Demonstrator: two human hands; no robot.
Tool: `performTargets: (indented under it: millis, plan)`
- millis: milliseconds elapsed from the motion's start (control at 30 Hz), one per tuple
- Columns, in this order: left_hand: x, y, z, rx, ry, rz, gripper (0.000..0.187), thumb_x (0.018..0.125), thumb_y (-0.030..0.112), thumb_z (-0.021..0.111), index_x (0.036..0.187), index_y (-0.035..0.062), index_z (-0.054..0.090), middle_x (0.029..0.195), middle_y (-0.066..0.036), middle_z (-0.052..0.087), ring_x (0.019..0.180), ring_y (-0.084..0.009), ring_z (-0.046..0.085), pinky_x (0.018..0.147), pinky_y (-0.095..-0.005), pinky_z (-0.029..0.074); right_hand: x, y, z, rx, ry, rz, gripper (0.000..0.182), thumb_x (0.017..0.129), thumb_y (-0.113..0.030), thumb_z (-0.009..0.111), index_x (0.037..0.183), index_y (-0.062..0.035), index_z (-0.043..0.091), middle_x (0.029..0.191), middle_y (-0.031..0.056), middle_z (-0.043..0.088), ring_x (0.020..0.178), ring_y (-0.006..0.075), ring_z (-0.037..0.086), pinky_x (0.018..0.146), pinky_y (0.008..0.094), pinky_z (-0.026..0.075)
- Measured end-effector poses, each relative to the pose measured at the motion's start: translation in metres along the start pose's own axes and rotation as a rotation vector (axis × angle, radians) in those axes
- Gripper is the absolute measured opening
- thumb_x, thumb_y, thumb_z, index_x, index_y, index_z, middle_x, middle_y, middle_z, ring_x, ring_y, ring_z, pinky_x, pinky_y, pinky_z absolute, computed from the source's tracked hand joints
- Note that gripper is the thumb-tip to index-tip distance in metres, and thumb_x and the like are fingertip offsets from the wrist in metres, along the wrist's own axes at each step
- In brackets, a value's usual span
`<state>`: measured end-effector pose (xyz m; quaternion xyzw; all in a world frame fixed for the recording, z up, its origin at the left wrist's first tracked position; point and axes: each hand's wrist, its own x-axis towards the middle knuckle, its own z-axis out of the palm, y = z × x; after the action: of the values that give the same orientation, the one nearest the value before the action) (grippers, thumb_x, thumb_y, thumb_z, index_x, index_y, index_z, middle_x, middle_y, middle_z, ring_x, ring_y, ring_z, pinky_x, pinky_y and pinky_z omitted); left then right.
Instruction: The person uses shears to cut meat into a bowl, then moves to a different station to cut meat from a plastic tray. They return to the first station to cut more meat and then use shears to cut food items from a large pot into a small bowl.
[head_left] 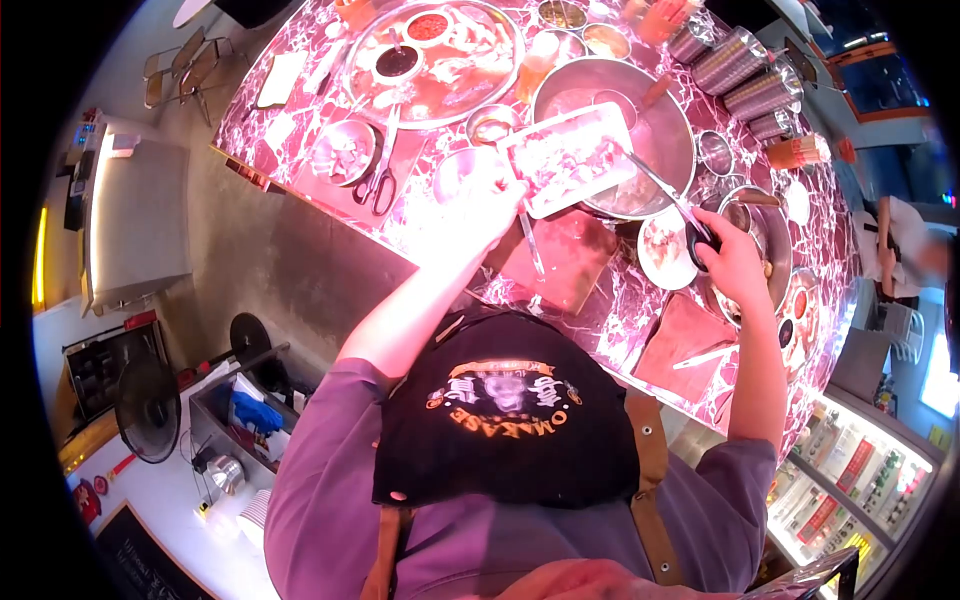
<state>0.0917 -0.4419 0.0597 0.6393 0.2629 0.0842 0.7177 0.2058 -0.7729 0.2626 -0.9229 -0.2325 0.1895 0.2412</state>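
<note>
My left hand [500, 203] grips the near left corner of a white rectangular tray [535, 200] that holds pale and reddish food pieces. The tray is held over the near left rim of a large round metal pan [680, 125]. In my right hand [730, 255] are black-handled scissors [672, 192], their blades pointing to the tray's right side. Below the scissors lies a white plate [665, 262] with some food. Whether the blades touch the food cannot be made out, as the light is very bright there.
A big round platter [480, 30] with two sauce bowls is at the back. Other scissors [377, 188] lie beside a bowl of food [345, 152] on the left. Metal cups [730, 62] line the back right. A second pan [770, 235] stands at right. One person [900, 245] is at the far right.
</note>
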Motion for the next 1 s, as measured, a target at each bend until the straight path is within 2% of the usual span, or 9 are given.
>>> performTargets:
  millis: [133, 200, 333, 500, 600, 667, 767, 833, 1000]
  plan:
    - [0.005, 0.001, 0.001, 0.043, 0.016, -0.007, 0.010, 0.091, 0.003, 0.067, 0.083, 0.0059, 0.060, 0.081, -0.002, 0.063, 0.072, -0.0110, 0.062, 0.065, -0.0263, 0.056, 0.013, -0.012, -0.002, -0.033, -0.027, -0.004, 0.046, 0.082, -0.006, 0.067, 0.128, -0.0058, 0.062, 0.106, 0.0187, 0.072, 0.095, 0.0316, 0.071, 0.084, 0.0388, 0.054]
    - [0.011, -0.011, 0.000, 0.069, 0.031, 0.109, 0.011, 0.090, 0.001, 0.067, 0.084, 0.0054, 0.060, 0.081, -0.002, 0.062, 0.073, -0.0113, 0.062, 0.067, -0.0258, 0.055, 0.016, -0.020, 0.000, -0.202, -0.002, -0.090, 0.047, 0.082, -0.009, 0.068, 0.128, -0.0072, 0.062, 0.105, 0.0168, 0.070, 0.096, 0.0329, 0.069, 0.083, 0.0420, 0.054]
    - [0.006, -0.006, -0.001, 0.028, 0.031, 0.094, 0.011, 0.090, -0.001, 0.066, 0.084, 0.0052, 0.059, 0.082, -0.002, 0.062, 0.074, -0.0117, 0.063, 0.067, -0.0259, 0.054, 0.011, -0.050, 0.001, -0.620, 0.023, -0.076, 0.051, 0.081, -0.018, 0.069, 0.130, -0.0100, 0.058, 0.102, 0.0156, 0.066, 0.096, 0.0349, 0.066, 0.081, 0.0458, 0.053]
    - [-0.003, -0.007, -0.003, 0.055, -0.009, 0.096, 0.012, 0.091, -0.004, 0.064, 0.084, 0.0042, 0.058, 0.083, -0.004, 0.063, 0.076, -0.0129, 0.064, 0.067, -0.0270, 0.054, 0.006, -0.079, 0.006, -0.410, 0.006, -0.170, 0.050, 0.081, -0.017, 0.068, 0.131, -0.0113, 0.058, 0.100, 0.0170, 0.066, 0.092, 0.0379, 0.067, 0.080, 0.0461, 0.054]
    - [-0.016, 0.003, 0.000, 0.010, -0.060, 0.094, 0.010, 0.091, -0.004, 0.063, 0.085, 0.0031, 0.059, 0.082, -0.005, 0.063, 0.077, -0.0140, 0.064, 0.068, -0.0281, 0.055, 0.016, -0.062, 0.022, -0.438, -0.007, -0.155, 0.048, 0.082, -0.012, 0.068, 0.130, -0.0104, 0.060, 0.106, 0.0160, 0.066, 0.096, 0.0387, 0.065, 0.085, 0.0467, 0.053]
    - [-0.015, -0.004, -0.003, -0.011, -0.068, 0.138, 0.007, 0.091, -0.004, 0.063, 0.090, 0.0016, 0.059, 0.083, -0.006, 0.063, 0.077, -0.0149, 0.065, 0.069, -0.0292, 0.056, 0.012, -0.053, 0.015, -0.466, 0.062, -0.209, 0.043, 0.083, -0.010, 0.064, 0.126, -0.0113, 0.060, 0.102, 0.0179, 0.066, 0.091, 0.0387, 0.067, 0.080, 0.0481, 0.053]
    - [-0.018, -0.002, -0.008, 0.043, -0.041, 0.132, 0.007, 0.092, -0.003, 0.062, 0.097, 0.0013, 0.059, 0.087, -0.006, 0.064, 0.077, -0.0157, 0.066, 0.070, -0.0299, 0.056, -0.005, -0.044, 0.000, -0.528, 0.100, -0.130, 0.047, 0.084, -0.010, 0.064, 0.131, -0.0110, 0.059, 0.103, 0.0171, 0.067, 0.091, 0.0379, 0.067, 0.080, 0.0481, 0.054]
    - [-0.021, 0.008, -0.009, -0.048, -0.068, -0.003, 0.011, 0.093, -0.002, 0.062, 0.102, 0.0021, 0.059, 0.091, -0.006, 0.064, 0.078, -0.0163, 0.066, 0.072, -0.0311, 0.058, -0.014, -0.046, -0.004, -0.501, 0.075, -0.137, 0.047, 0.084, -0.011, 0.065, 0.131, -0.0110, 0.059, 0.103, 0.0165, 0.067, 0.091, 0.0379, 0.067, 0.080, 0.0482, 0.054]
    - [-0.018, 0.004, 0.000, -0.225, -0.026, -0.071, 0.013, 0.093, 0.000, 0.061, 0.106, 0.0038, 0.060, 0.093, -0.005, 0.065, 0.080, -0.0161, 0.067, 0.070, -0.0312, 0.058, -0.017, -0.045, -0.005, -0.456, 0.052, -0.103, 0.047, 0.084, -0.010, 0.066, 0.131, -0.0115, 0.060, 0.107, 0.0156, 0.067, 0.094, 0.0378, 0.067, 0.083, 0.0478, 0.053]
